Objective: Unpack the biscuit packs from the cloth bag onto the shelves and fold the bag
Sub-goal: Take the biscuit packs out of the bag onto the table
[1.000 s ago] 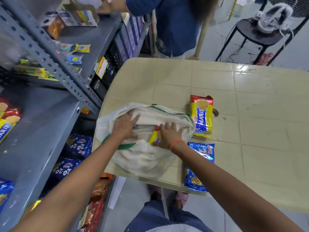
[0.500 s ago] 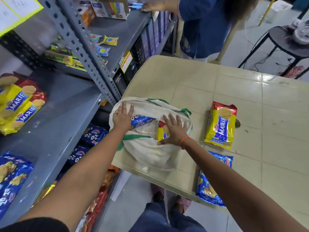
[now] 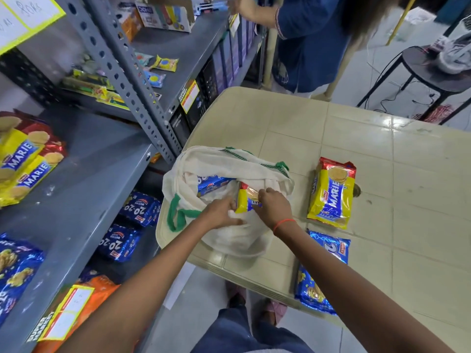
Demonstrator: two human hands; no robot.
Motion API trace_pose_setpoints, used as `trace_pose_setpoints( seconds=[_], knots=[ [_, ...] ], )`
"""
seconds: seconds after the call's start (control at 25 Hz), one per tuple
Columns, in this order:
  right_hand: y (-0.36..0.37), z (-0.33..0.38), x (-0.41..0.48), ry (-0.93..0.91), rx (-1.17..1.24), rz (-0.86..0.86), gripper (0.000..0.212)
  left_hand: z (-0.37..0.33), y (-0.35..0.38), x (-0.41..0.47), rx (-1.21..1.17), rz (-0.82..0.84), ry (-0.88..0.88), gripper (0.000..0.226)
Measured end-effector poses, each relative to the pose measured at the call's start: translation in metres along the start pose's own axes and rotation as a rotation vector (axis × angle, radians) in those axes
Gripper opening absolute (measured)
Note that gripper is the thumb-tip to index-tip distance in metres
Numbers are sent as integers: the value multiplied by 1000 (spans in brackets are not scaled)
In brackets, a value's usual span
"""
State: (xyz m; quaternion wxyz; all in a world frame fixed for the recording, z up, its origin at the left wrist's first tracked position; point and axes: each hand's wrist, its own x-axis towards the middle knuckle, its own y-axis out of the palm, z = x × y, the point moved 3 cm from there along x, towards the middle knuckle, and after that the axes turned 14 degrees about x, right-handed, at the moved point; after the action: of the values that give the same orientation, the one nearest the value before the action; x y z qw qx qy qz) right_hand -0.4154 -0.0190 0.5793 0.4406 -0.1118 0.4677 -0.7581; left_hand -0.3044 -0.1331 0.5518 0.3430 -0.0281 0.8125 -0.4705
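Two packs are out on the table (image 3: 293,118) already: a yellow Marie pack (image 3: 331,192) at 3 o'clock from the cloth bag (image 3: 229,235), and a blue pack (image 3: 321,271) at 5 o'clock, hanging partly over the near table edge. Change vs half a sec ago: both hands then lay flat w/ fingers spread on the bag; now the bag mouth is pulled wider and both hands have closed in on one yellow pack in the bag (image 3: 246,200). Right hand (image 3: 274,207) pinches its top corner, fingers curled; left hand (image 3: 220,215) presses at its left edge w/ fingers drawn together, whether gripping pack or cloth I can't tell for sure. A blue pack in the bag (image 3: 212,184) lies at 10 o'clock from the yellow one, untouched. Bag sits on the table's near-left corner, its green handle (image 3: 178,215) draped over the edge at 9 o'clock. Meaning, as I judge it: the search is over and extraction of this pack has begun; at least two packs remain inside, so folding is some way off. Shelf (image 3: 84,179) at 9 o'clock holds Marie packs on the shelf (image 3: 23,161), a likely spot for this one. Another person (image 3: 305,42) stands at 12 o'clock, clear of the work.
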Motion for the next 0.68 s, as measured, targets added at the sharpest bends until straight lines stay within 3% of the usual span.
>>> trace_pose_setpoints(
  seconds=[0.08,0.16,0.32,0.44,0.56,0.6,0.68],
  knots=[
    [-6,-8,-2,133,-30,76,55,-1,1,2,167,192,26,84],
    [-1,-9,-5,193,-9,127,72,-13,-1,2,179,274,57,91],
    [12,-26,-12,322,327,37,87,-38,-12,5,-404,280,51,49],
    [12,-44,-9,400,636,101,84,-36,-16,16,-831,144,-206,45],
    [27,-67,2,341,783,126,99,-32,-17,25,-860,91,-212,64],
    [21,-61,-1,338,814,98,96,-33,-20,24,-840,114,-191,65],
    [7,-51,-7,387,917,33,59,-30,-25,23,-815,179,-194,59]
  ],
)
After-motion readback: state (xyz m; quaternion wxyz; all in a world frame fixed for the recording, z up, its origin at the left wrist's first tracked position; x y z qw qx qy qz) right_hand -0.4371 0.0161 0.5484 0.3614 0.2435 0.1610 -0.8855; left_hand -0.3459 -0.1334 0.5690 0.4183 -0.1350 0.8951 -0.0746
